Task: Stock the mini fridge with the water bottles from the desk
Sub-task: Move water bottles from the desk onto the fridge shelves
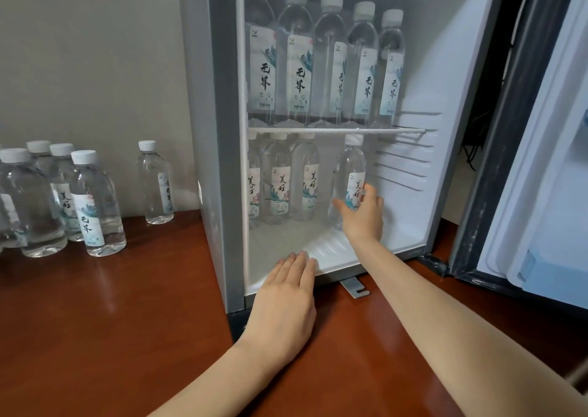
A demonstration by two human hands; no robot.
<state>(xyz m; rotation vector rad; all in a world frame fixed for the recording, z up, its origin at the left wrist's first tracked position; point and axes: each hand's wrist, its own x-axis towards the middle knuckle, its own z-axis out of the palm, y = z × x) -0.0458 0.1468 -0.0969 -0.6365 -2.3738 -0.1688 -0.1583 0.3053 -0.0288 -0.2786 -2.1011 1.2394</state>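
The mini fridge (pixel 219 130) stands open on the desk. Its upper wire shelf (pixel 337 130) carries a row of several upright water bottles (pixel 296 57). On the fridge floor, three bottles (pixel 280 181) stand at the back left. My right hand (pixel 362 216) is wrapped around the lower part of another water bottle (pixel 350 165), upright, to the right of those three. My left hand (pixel 286 302) lies flat, fingers together, on the front lip of the fridge floor, holding nothing. Several more bottles (pixel 92 203) stand on the desk at the left.
One bottle (pixel 156 184) stands alone on the wooden desk (pixel 111 321) near the fridge's left wall. The fridge door (pixel 541 162) is swung wide to the right. A grey metal foot bracket (pixel 354 287) sticks out under the fridge's front edge.
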